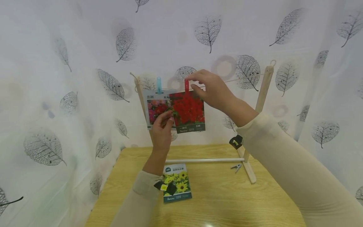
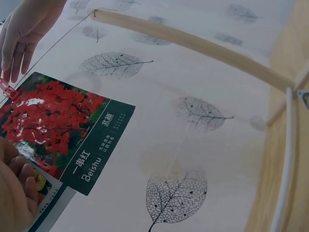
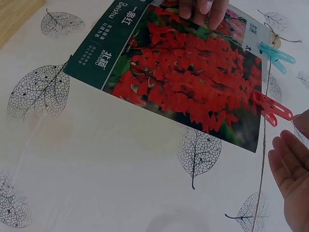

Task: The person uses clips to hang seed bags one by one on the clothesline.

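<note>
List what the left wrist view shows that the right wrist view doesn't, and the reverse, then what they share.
Only the left wrist view: a wooden post seen along its length, the white rod and, at the right edge, part of a grey clip.

Only the right wrist view: the blue clip.

Both: the red-flower packet, the red clip on it, part of a second packet behind it, the string, the left hand and the right hand.
</note>
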A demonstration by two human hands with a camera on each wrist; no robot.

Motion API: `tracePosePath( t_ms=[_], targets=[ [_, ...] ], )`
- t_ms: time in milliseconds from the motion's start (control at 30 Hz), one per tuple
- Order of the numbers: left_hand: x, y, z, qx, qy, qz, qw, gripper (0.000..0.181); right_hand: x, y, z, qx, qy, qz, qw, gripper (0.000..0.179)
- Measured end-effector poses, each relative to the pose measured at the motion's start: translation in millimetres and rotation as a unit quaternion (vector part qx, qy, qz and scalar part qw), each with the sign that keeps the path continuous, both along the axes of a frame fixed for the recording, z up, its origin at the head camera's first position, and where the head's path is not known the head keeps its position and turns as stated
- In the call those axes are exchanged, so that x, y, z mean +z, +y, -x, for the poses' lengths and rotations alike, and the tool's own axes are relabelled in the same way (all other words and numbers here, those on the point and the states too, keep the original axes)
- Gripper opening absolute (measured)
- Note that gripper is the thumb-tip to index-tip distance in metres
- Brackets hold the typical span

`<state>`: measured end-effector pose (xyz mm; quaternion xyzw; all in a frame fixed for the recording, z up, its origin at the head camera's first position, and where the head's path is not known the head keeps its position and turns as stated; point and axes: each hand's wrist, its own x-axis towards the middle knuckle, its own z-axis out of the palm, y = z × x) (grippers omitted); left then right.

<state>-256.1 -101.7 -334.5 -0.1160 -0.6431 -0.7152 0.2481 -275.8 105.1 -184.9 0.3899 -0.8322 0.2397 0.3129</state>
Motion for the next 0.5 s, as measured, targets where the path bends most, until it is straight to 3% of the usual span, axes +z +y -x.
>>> tracePosePath(
  t_ms=[367, 500],
  targets=[
    [2.8, 0.0, -3.8, 0.008, -0.013, -0.006, 0.9999, 0.025, -4.4, 2.8, -6.8, 0.017, 0.030, 0.040, 0.9986, 0.023],
    [1.6, -1.6, -4.7, 0.020, -0.014, 0.013, 0.9996, 0.023, -9.6, 2.7, -7.6, 0.029, 0.040, 0.045, 0.9978, 0.020]
  ],
)
